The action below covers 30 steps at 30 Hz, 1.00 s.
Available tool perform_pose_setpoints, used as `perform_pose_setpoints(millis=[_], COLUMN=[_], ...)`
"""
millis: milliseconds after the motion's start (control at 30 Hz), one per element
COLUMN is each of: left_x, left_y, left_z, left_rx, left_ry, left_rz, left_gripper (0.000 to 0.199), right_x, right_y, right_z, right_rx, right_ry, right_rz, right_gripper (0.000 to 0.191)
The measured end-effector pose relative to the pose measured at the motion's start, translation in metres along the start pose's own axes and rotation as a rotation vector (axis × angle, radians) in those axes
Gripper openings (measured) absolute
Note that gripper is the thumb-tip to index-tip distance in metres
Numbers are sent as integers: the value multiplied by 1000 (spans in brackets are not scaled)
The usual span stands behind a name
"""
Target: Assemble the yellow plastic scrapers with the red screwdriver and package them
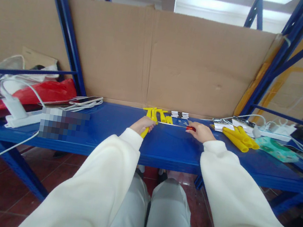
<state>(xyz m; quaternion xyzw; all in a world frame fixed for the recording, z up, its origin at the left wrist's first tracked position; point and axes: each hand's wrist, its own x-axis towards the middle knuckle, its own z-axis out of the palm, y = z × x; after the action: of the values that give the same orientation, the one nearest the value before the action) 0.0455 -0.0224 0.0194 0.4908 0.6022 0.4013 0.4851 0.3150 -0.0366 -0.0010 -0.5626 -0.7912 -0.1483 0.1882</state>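
My left hand [141, 124] is closed around a yellow plastic handle-shaped part [144, 132], whose lower end sticks out below the fingers. In my right hand [201, 132] is a screwdriver [191, 128] with a red and dark handle. Its thin shaft runs left across to the yellow part; whether the tip touches it is too small to tell. Just behind my hands lie several more yellow parts [162, 114], some T-shaped. Beside them sit a stack of white and black pieces [180, 115] and some tiny metal bits [186, 123], perhaps screws.
Several yellow tubes [236, 137] lie right of my right hand, beside a green tissue pack [276, 149] and a power strip [277, 130]. Leftward on the blue shelf [108, 129] are a phone and cables [87, 101] and another power strip [26, 116]. Cardboard [190, 66] closes the back.
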Motion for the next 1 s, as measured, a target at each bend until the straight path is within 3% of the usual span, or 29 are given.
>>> perform_pose_setpoints(millis=[267, 500, 800, 1000], left_x=[1, -2, -3, -3], left_y=[1, 3, 2, 3], left_z=[-1, -2, -1, -1], left_rx=[36, 84, 79, 107], left_ry=[4, 4, 16, 18], left_rz=[16, 26, 41, 31], left_gripper=[23, 19, 21, 18], right_x=[2, 0, 0, 2], right_y=[-3, -6, 0, 1], right_z=[2, -1, 0, 3], right_rx=[-8, -34, 72, 88], right_ry=[-39, -21, -49, -19], right_rz=[59, 42, 6, 10], right_gripper=[23, 8, 21, 17])
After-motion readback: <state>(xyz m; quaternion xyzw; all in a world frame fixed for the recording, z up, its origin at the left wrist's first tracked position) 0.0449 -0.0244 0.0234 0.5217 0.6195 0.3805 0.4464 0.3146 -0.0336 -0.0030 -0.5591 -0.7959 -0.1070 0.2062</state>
